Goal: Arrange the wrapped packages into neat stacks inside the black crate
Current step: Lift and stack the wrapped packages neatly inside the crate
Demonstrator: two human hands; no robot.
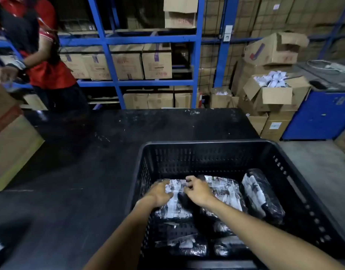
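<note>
Packages wrapped in clear plastic lie inside the black crate [222, 151], which sits at the near right of the dark table [89, 172]. From my head camera, my left hand [160, 192] rests palm down on the package by the crate's left wall [173, 203], fingers spread loosely over its far end, not clenched. My right hand [198, 191] sits just beside it with fingers curled, its fingertips [188, 189] pinching at the wrap near that package's far edge; I cannot tell how firm the grip is. A second package [228, 190] lies under my right wrist in the middle. A third [263, 197] leans tilted against the crate's right wall. More packages [189, 245] lie along the near wall. Beyond the table's far left corner stands a person in a red shirt [47, 61].
</note>
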